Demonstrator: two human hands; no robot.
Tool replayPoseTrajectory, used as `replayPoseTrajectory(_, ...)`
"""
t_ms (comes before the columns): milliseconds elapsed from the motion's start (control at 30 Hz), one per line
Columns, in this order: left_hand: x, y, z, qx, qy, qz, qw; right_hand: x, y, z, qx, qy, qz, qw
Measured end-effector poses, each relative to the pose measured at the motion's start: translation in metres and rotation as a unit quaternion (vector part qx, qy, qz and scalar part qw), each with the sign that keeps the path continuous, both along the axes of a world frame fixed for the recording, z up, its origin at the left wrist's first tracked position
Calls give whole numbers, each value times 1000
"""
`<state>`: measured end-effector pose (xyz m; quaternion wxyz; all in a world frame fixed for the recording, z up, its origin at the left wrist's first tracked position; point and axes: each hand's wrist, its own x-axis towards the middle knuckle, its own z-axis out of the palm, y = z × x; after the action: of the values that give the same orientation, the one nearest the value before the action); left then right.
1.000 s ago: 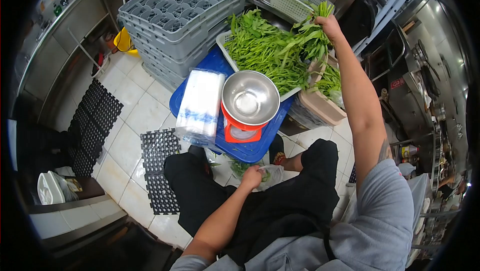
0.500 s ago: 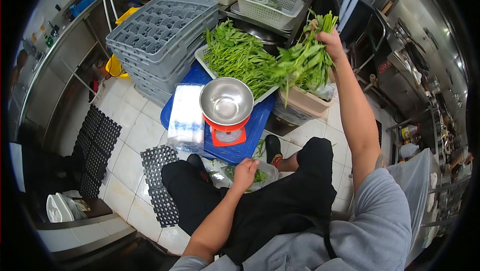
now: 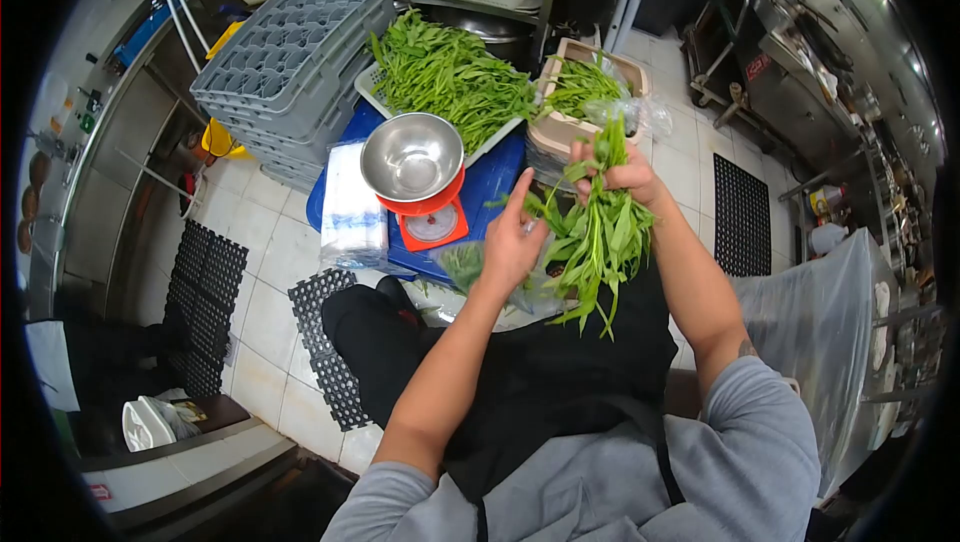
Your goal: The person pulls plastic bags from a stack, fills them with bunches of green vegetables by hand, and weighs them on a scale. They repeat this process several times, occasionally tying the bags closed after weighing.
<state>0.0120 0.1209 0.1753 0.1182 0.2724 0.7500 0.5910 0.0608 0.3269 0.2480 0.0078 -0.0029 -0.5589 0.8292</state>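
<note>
My right hand is closed around a bunch of leafy greens, long stems with narrow leaves that hang down over my lap. To its left, my left hand has its index finger stretched up and its other fingers curled at a clear plastic bag. Some greens show inside the bag; its mouth is partly hidden by my hand. Just beyond stands an orange kitchen scale with a steel bowl on top. A heap of the same greens fills a white basket behind it.
The scale and a stack of plastic bags rest on a blue surface. Grey glass racks are stacked at the left. A beige bin with greens and plastic stands at the right. Black mats lie on the tiles.
My right hand has brought the greens down and inward, from above the beige bin to over my lap. My left hand has risen with the plastic bag. The view has shifted slightly.
</note>
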Motion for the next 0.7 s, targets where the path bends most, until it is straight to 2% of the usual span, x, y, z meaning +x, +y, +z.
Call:
replayPoseTrajectory(67, -10, 13, -32, 8, 83, -21, 996, 11, 7, -10, 21, 0, 46, 999)
replayPoseTrajectory(100, -12, 14, -27, 12, 125, -31, 992, 15, 8, -13, 54, -7, 27, 998)
replayPoseTrajectory(133, -8, 12, -22, -7, 87, -37, 996, 18, 8, -16, 86, -14, 7, 996)
replayPoseTrajectory(233, -5, 6, 0, -171, -58, -76, 981, 21, 21, -31, 237, 4, -6, 971)
replayPoseTrajectory(267, -3, 6, 6, -187, -42, -87, 978, 20, 22, -38, 271, 3, -10, 963)
replayPoseTrajectory(333, -3, 11, -4, -169, -108, -136, 970, 18, 14, -46, 327, 25, -47, 943)
replayPoseTrajectory(433, 3, 17, -7, -116, -199, -192, 954, 16, -7, -50, 331, 22, -97, 938)
replayPoseTrajectory(467, 5, 18, -6, -96, -227, -208, 947, 12, -7, -60, 337, 13, -79, 938)
replayPoseTrajectory(567, -4, 21, -42, -142, -223, -210, 941, 10, -28, -67, 257, 31, -157, 953)
replayPoseTrajectory(600, -5, 20, -47, -125, -216, -203, 947, 10, -29, -70, 202, 16, -172, 964)
replayPoseTrajectory(667, -7, 17, -58, -92, -200, -187, 957, 16, -27, -75, 70, -10, -138, 988)
replayPoseTrajectory(700, -7, 17, -56, -110, -173, -187, 961, 19, -28, -75, 4, -23, -119, 993)
